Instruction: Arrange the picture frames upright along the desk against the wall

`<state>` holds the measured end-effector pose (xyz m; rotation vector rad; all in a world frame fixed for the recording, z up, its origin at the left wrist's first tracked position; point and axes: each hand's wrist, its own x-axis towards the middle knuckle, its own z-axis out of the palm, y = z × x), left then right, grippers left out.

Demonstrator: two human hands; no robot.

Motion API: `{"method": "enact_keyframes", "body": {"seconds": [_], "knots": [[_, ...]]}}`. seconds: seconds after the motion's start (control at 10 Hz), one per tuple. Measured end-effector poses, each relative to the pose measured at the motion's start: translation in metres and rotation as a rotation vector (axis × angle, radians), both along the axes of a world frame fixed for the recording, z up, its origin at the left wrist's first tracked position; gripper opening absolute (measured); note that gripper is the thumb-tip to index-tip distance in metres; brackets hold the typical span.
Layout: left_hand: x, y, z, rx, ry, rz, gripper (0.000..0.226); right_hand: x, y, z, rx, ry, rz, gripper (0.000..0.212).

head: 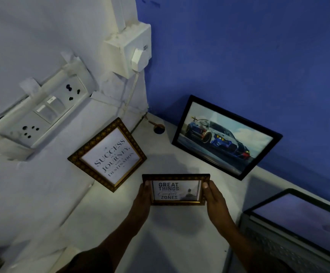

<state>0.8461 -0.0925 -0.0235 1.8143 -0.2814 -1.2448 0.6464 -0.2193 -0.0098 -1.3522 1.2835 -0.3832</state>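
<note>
I hold a small gold-brown frame reading "Great Things... Zones" (176,191) above the white desk (179,233). My left hand (142,200) grips its left side and my right hand (215,200) grips its right side. A gold frame with the "Success is a Journey" text (109,154) leans upright against the white wall on the left. A black frame with a racing car picture (226,137) leans against the blue wall behind the desk.
An open laptop (298,229) stands at the right on the desk. Socket and switch panels (42,113) and a plugged-in white adapter (138,59) with its cable are on the left wall. A cable hole (158,129) sits in the desk corner.
</note>
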Motion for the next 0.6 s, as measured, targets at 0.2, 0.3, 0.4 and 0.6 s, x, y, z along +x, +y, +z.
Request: {"method": "enact_keyframes", "body": {"seconds": [0.2, 0.3, 0.4, 0.6], "knots": [[-0.007, 0.01, -0.01, 0.019, -0.014, -0.039, 0.078, -0.016, 0.01, 0.005, 0.088, 0.03, 0.009, 0.026], [-0.016, 0.014, -0.007, 0.018, 0.006, -0.036, 0.076, -0.02, 0.005, 0.014, 0.1, 0.078, 0.055, 0.029], [-0.027, 0.012, 0.01, -0.008, 0.009, 0.006, 0.05, -0.022, 0.001, 0.021, 0.112, 0.121, 0.13, 0.037], [-0.036, 0.033, -0.018, -0.026, -0.019, 0.107, 0.064, -0.046, 0.007, 0.012, 0.081, 0.16, 0.121, 0.062]]}}
